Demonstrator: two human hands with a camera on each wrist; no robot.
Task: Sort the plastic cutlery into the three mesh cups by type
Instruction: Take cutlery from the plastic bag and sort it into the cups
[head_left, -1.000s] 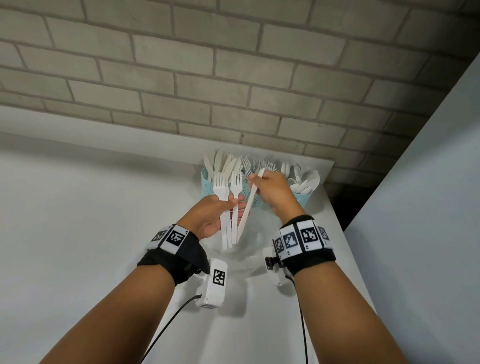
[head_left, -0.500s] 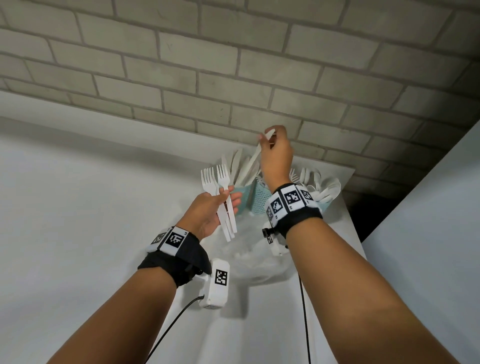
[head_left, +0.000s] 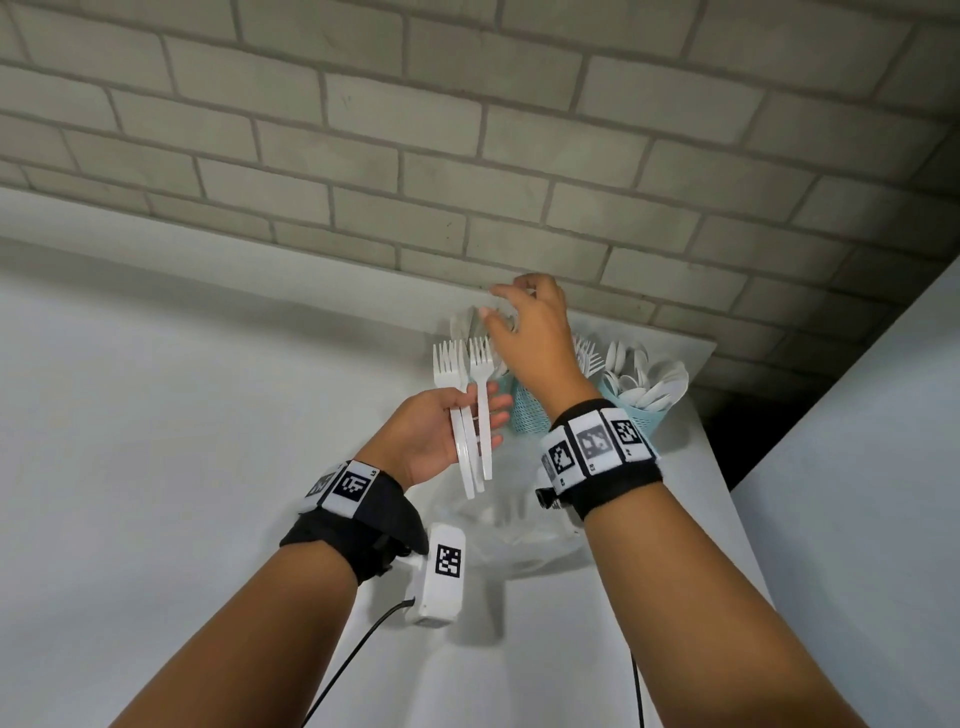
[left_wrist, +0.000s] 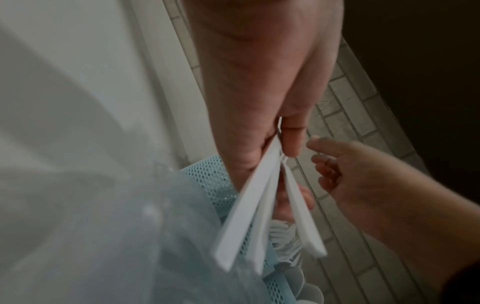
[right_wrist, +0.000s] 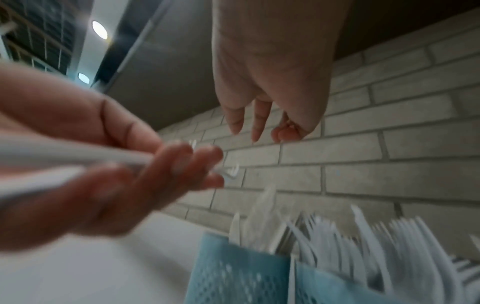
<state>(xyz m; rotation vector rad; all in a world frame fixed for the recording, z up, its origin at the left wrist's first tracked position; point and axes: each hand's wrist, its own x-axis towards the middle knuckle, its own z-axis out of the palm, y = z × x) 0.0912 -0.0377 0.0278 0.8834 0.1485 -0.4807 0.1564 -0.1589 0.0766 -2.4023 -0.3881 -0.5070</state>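
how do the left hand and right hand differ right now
The left hand grips three white forks by their handles; the right hand holds nothing, its fingers relaxed. The left hand sits lower, in front of the mesh cups; the right hand hangs higher, above the cups. The left hand shows its palm to the head camera; the right hand shows its back. Both wrists wear a black band with square markers.

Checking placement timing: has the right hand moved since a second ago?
Yes. The right hand rose from in front of the mesh cups to above them, toward the brick wall.
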